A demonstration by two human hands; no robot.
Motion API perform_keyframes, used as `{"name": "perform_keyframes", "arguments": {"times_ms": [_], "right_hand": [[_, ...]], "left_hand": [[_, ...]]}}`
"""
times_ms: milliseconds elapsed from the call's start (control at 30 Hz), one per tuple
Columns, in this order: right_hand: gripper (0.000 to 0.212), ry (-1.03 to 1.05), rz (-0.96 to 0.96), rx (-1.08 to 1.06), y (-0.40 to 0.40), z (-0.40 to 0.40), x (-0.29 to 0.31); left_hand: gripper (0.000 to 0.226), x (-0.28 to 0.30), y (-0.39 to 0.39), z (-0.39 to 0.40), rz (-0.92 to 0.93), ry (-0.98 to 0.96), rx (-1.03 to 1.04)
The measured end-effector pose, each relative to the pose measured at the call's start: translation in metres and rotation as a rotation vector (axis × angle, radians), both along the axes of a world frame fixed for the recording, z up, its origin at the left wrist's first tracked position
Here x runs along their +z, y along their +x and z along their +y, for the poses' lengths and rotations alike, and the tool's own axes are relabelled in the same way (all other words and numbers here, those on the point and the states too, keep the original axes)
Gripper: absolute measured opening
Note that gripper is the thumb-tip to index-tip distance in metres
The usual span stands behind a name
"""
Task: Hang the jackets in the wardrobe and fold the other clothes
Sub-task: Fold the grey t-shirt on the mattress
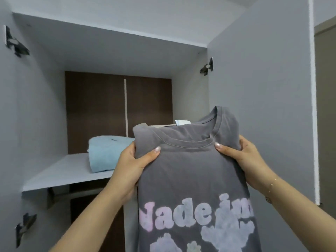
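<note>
Your left hand [133,164] has its grip clamped on the left shoulder of the folded grey cotton T-shirt with pastel puffy lettering [190,170], thumb pressed on the front just below the collar and the other fingers hidden behind the cloth. Your right hand [243,159] clamps the right shoulder in the same way, thumb on the front near the neckline. Between them you hold the T-shirt up in the air, collar at the far, upper end and the printed chest hanging toward you, in front of the open wardrobe. A white label [182,122] shows at the back of the neck. Just beyond your left hand, a folded light blue garment [107,153] lies on the pale grey wardrobe shelf [60,173]. Behind it stands the dark brown back panel [96,110]. The open grey wardrobe door [263,88] is on the right, with a metal hinge [207,67] at its inner edge.
</note>
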State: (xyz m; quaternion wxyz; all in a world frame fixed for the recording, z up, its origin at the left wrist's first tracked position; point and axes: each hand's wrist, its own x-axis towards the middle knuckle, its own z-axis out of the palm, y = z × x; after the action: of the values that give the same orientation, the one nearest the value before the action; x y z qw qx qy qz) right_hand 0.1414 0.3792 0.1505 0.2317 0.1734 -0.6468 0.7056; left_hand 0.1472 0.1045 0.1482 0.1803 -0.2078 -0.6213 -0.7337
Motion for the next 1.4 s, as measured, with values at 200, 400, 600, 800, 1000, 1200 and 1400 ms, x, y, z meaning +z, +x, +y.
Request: {"name": "perform_keyframes", "arguments": {"times_ms": [200,400,600,800,1000,1200,1400], "right_hand": [[0.044,0.046,0.060,0.030,-0.101,-0.018,0.080],[0.022,0.208,0.060,0.062,-0.219,-0.018,0.190],[0.038,0.385,-0.083,0.050,-0.372,-0.035,0.270],[0.064,0.640,-0.377,0.027,-0.504,-0.053,0.212],[0.032,0.624,-0.570,0.152,-0.523,-0.039,0.156],[0.043,0.617,-0.573,0.291,-0.478,0.000,0.156],[0.031,0.791,-0.633,0.170,-0.458,-0.011,0.168]], "left_hand": [[0.037,0.077,-0.101,-0.020,0.108,0.001,-0.008],[0.026,0.175,-0.207,-0.021,0.150,0.021,0.015],[0.026,0.235,-0.341,-0.032,-0.066,0.050,0.133],[0.040,0.175,-0.457,-0.039,-0.354,0.008,0.178],[0.033,0.116,-0.475,-0.033,-0.588,-0.032,0.179],[0.023,0.100,-0.446,-0.031,-0.591,-0.063,0.098],[0.018,0.109,-0.432,-0.030,-0.452,-0.114,0.281]]}}
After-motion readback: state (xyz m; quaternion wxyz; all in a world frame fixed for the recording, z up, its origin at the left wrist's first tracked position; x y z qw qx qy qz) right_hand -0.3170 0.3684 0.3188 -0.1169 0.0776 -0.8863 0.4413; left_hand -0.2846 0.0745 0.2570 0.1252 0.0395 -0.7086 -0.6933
